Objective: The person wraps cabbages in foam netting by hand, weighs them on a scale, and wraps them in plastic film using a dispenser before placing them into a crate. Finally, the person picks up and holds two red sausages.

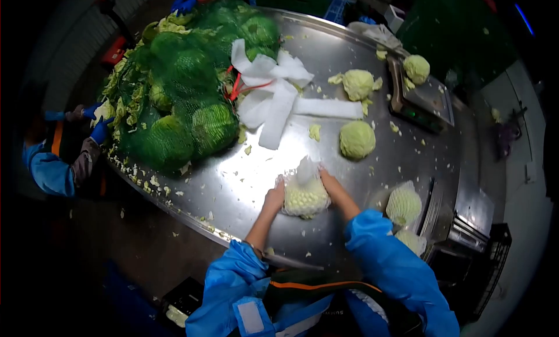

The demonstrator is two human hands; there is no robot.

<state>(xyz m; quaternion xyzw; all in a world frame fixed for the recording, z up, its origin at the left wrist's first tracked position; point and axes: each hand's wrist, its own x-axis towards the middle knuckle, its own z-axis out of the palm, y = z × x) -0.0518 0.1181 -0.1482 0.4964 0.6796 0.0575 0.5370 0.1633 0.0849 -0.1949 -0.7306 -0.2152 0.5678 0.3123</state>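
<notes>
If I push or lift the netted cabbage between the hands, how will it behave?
The netted cabbage looks rounded, so it may roll if pushed. Its mesh probably cushions knocks. The mesh's loose upper end looks thin, so likely floppy and poor to lift by.

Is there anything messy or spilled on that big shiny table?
Yes, leaf scraps are scattered over the metal table, thickest along the edge by the green netting. They're loose bits, so they look messy. The netted cabbage between the left hand and right hand looks fine.
</notes>
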